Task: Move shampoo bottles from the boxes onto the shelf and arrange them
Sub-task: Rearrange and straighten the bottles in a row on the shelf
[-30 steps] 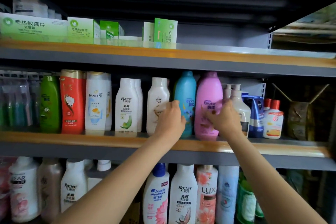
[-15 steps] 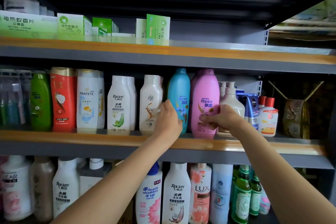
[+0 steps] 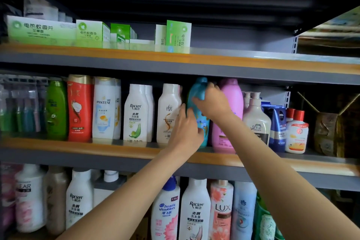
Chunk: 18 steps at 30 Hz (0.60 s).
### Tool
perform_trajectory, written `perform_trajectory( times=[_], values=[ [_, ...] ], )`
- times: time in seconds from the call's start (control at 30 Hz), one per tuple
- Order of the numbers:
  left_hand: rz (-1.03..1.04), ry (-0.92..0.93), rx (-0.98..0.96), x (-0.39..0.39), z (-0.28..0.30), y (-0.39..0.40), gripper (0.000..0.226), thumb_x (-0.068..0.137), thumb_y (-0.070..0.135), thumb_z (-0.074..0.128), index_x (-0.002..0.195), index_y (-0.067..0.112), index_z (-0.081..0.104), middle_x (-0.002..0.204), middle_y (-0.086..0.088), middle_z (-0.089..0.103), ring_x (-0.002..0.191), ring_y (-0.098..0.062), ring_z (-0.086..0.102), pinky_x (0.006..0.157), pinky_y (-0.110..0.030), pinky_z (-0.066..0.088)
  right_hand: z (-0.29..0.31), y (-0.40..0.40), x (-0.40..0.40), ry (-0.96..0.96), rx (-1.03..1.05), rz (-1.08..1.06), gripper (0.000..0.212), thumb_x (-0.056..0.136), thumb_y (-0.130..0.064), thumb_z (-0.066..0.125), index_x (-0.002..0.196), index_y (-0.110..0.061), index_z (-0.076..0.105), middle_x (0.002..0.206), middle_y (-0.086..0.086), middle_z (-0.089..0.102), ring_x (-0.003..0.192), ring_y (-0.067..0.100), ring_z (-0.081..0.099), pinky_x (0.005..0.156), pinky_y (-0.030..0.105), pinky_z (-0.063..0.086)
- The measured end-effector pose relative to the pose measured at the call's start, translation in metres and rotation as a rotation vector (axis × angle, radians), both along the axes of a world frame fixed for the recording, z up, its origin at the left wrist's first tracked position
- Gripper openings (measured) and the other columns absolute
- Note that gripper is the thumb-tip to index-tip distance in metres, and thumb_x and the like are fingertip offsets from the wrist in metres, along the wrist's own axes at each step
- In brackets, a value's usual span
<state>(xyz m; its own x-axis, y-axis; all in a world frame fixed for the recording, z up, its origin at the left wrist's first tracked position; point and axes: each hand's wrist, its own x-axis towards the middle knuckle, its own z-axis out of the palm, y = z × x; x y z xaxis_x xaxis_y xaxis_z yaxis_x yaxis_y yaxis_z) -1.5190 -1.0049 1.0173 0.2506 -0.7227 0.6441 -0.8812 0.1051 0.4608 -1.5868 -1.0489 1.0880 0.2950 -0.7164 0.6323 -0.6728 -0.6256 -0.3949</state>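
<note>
Both hands wrapped around teal shampoo bottle (image 3: 197, 107): right hand (image 3: 213, 104) fingers closed near cap, left hand (image 3: 187, 130) lower. Tilted at middle shelf (image 3: 120, 145) front edge beside pink bottle (image 3: 231, 103), probably for straightening.

Teal shampoo bottle (image 3: 196, 101) stands tilted on the middle shelf (image 3: 116, 147), label outward.

Shelf unit, grey metal with wood-coloured front edges. Top board (image 3: 253, 64): green boxes (image 3: 41, 29), left to centre. Middle board (image 3: 116, 147): upright bottles in a row: green (image 3: 56, 109), red (image 3: 79, 107), Pantene (image 3: 104, 107), Raclen (image 3: 136, 112), teal (image 3: 196, 91), pink (image 3: 232, 95), pump bottle (image 3: 256, 121). Bottom level: more bottles, among them a Lux (image 3: 222, 210).
</note>
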Motion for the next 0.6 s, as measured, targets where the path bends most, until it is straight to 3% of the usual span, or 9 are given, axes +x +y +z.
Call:
perform_trajectory(
  times=[0.13, 0.3, 0.43, 0.6],
  values=[
    [-0.042, 0.075, 0.045, 0.010, 0.005, 0.005, 0.052, 0.088, 0.005, 0.049, 0.138, 0.005, 0.032, 0.142, -0.009, 0.034, 0.129, -0.024, 0.037, 0.101, -0.031, 0.034, -0.006, -0.010, 0.014, -0.057, 0.121, -0.010, 0.088, 0.081, -0.035, 0.069, 0.141, 0.004, 0.017, 0.137, 0.023, 0.036, 0.125, 0.036, 0.044, 0.097, 0.037, 0.039],
    [-0.080, 0.208, 0.045, 0.017, 0.001, 0.003, 0.045, 0.087, 0.006, 0.054, 0.130, 0.007, 0.040, 0.133, -0.008, 0.046, 0.122, -0.025, 0.048, 0.098, -0.043, 0.045, -0.014, -0.007, 0.029, -0.140, 0.156, -0.073, 0.080, 0.080, -0.039, 0.068, 0.135, -0.001, 0.025, 0.130, 0.021, 0.040, 0.115, 0.040, 0.050, 0.087, 0.041, 0.044],
    [-0.074, 0.233, 0.043, 0.021, -0.003, 0.002, 0.036, 0.086, 0.008, 0.056, 0.121, 0.006, 0.047, 0.124, -0.009, 0.055, 0.116, -0.025, 0.054, 0.095, -0.045, 0.047, -0.024, -0.010, 0.035, -0.147, 0.170, -0.128, 0.083, 0.080, -0.044, 0.066, 0.135, 0.001, 0.023, 0.128, 0.022, 0.045, 0.114, 0.038, 0.051, 0.084, 0.040, 0.045],
    [-0.121, 0.248, 0.035, 0.023, -0.008, 0.004, 0.043, 0.084, 0.007, 0.055, 0.126, 0.008, 0.044, 0.129, -0.008, 0.053, 0.121, -0.026, 0.051, 0.098, -0.045, 0.045, -0.027, -0.006, 0.030, -0.114, 0.086, -0.164, 0.077, 0.081, -0.047, 0.064, 0.129, 0.002, 0.029, 0.124, 0.020, 0.052, 0.113, 0.036, 0.054, 0.082, 0.039, 0.046]
  ],
)
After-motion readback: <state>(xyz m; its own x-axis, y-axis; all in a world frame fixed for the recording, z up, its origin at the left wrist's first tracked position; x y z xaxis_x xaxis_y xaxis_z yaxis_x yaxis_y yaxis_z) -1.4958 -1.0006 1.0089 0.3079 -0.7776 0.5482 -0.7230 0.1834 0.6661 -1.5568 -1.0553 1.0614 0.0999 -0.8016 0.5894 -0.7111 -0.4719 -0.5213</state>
